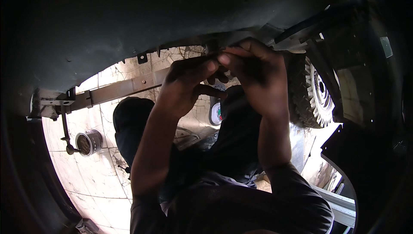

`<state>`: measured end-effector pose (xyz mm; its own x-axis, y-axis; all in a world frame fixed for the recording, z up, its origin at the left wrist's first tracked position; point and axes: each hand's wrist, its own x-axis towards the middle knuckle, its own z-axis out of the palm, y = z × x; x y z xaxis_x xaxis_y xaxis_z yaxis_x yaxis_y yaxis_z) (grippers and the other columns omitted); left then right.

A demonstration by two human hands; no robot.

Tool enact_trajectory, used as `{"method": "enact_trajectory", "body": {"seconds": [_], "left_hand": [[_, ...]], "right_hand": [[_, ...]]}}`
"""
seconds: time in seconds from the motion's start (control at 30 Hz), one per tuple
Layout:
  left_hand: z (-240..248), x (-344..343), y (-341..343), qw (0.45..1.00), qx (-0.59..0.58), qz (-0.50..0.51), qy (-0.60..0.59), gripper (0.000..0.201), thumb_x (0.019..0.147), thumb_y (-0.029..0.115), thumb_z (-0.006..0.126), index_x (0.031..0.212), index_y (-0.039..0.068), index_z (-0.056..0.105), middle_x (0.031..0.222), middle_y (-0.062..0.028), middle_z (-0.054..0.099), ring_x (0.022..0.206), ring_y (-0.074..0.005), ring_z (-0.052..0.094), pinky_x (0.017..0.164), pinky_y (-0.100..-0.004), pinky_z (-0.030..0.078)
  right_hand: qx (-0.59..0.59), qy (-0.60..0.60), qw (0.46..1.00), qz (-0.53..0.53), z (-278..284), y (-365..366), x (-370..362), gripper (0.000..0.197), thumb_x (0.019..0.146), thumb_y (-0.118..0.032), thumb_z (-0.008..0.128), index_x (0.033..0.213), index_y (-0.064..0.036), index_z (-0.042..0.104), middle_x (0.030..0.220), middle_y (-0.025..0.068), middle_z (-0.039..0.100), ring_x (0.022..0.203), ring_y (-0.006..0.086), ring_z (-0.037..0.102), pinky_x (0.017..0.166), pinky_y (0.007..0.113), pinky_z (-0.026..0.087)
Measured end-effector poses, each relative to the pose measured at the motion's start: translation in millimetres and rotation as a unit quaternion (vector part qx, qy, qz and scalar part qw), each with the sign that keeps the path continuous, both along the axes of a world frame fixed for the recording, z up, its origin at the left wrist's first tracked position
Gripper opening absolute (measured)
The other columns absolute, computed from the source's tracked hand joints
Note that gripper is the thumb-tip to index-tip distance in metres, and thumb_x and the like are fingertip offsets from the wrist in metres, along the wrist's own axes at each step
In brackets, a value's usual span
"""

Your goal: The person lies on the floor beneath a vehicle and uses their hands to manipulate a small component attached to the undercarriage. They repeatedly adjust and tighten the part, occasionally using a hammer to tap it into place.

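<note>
one dark panel edge [223, 40] curves across the upper centre of the frame, where two hands meet, the left hand [185, 85] and right hand [256, 81] both pinched on it, with one treaded wheel [312, 94] at right and one round tin [89, 142] at lower left.

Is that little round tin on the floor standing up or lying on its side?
Lying on its side: the tin shows its round end toward the camera, on the cracked tiled floor.

Both hands [223, 68] raised, fingers pinching the dark panel edge [180, 40] beside a tyre [312, 94]
</note>
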<state>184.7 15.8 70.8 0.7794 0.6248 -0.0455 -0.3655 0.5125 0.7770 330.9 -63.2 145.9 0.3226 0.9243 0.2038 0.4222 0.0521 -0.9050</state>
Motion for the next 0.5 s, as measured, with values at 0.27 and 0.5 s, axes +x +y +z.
{"method": "enact_trajectory", "body": {"seconds": [0.27, 0.5], "left_hand": [[2, 1, -1, 1.0, -0.003, 0.0, 0.005, 0.048, 0.094, 0.037, 0.066, 0.116, -0.006, 0.062, 0.101, -0.0153, 0.066, 0.095, -0.0256, 0.067, 0.073, -0.0407, 0.062], [6, -1, -2, 1.0, -0.015, 0.013, -0.002, 0.046, 0.095, 0.034, 0.066, 0.118, -0.006, 0.061, 0.1, -0.0146, 0.066, 0.092, -0.0241, 0.067, 0.075, -0.041, 0.062]], "right_hand": [[0.035, -0.017, 0.999, -0.007, -5, -2, 4, 0.012, 0.085, -0.005, 0.075, 0.092, 0.004, 0.071, 0.079, 0.0123, 0.073, 0.072, 0.0112, 0.068, 0.064, 0.026, 0.052], [0.039, -0.091, 0.995, -0.003, 1, -1, 3, 0.01, 0.084, -0.002, 0.075, 0.092, 0.003, 0.071, 0.089, 0.0126, 0.074, 0.077, 0.0167, 0.071, 0.068, 0.028, 0.054]]}}
